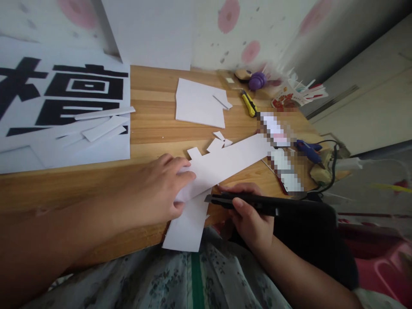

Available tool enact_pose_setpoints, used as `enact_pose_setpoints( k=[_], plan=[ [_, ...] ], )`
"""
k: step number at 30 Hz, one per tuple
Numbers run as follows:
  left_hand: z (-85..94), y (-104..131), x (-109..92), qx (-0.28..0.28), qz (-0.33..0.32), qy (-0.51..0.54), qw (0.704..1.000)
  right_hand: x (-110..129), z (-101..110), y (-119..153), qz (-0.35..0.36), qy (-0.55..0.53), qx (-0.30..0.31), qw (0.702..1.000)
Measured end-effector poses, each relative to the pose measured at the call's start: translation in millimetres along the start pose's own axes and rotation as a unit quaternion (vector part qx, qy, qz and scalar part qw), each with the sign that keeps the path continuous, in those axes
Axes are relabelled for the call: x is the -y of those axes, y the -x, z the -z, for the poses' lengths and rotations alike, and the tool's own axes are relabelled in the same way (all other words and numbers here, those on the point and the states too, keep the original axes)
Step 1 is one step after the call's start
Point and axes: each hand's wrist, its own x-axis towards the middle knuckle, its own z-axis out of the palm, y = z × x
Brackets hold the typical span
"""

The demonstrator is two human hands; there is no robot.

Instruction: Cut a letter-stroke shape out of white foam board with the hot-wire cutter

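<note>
Floral-print fabric (pixel 180 279) lies nearest us, across the lap at the near edge of the wooden table (pixel 151 128). Just beyond it we record our left hand (pixel 161 193), fingers spread and pressed flat on a white cut-out sheet (pixel 225 165); the palm pins the sheet where it bends over the near table edge, so this hand is open and bearing down, not gripping. The sheet runs from the overhanging near end up and to the right as a long strip, with a stepped, notched outline along its far side. Our right hand (pixel 249 219) is closed around a black utility knife (pixel 244 201), thumb on top of the handle, the blade tip pointing left and meeting the sheet's right edge close to the left hand's fingertips. The two hands sit near each other, with the sheet between them. Small white offcuts (pixel 220 139) lie just beyond the strip. Farther off rests a larger white sheet (pixel 199 103), and to its right a yellow-and-black cutter (pixel 249 104). At far left we note a white poster with bold black characters (pixel 64 98), carrying several loose white strips (pixel 103 122). At the right edge sit a blue glue gun (pixel 309 148) with a black cable, and at the far edge a purple round object (pixel 256 80); we cannot tell what it is. Part of the right side is pixelated and unreadable.
</note>
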Motion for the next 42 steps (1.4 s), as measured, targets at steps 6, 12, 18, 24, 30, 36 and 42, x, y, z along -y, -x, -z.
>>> enact_pose_setpoints(
  k=[6, 12, 18, 24, 30, 36, 42],
  plan=[
    [7.4, 3.7, 8.5, 0.074, -0.041, 0.043, 0.996, 7.7, 1.5, -8.6, -0.095, -0.096, 0.080, 0.988],
    [7.9, 4.0, 8.4, 0.059, -0.020, 0.058, 0.996, 11.1, -12.7, -18.2, -0.090, -0.133, 0.068, 0.985],
    [8.0, 4.1, 11.9, 0.053, -0.001, 0.046, 0.997, 5.8, -21.4, -27.5, -0.070, -0.169, 0.089, 0.979],
    [7.5, 5.8, 8.5, 0.072, 0.016, 0.036, 0.997, 11.9, -24.4, -36.1, -0.076, -0.180, 0.086, 0.977],
    [5.8, 6.9, -2.4, 0.064, 0.002, 0.040, 0.997, 18.9, -9.7, -18.2, -0.102, -0.175, 0.121, 0.972],
    [3.4, 3.7, 2.3, 0.047, 0.025, 0.060, 0.997, 19.5, 0.5, 15.6, -0.080, -0.184, 0.274, 0.941],
    [3.4, -6.0, 17.6, 0.046, 0.061, 0.091, 0.993, 13.6, -17.9, 30.1, -0.049, -0.172, 0.392, 0.903]
  ],
)
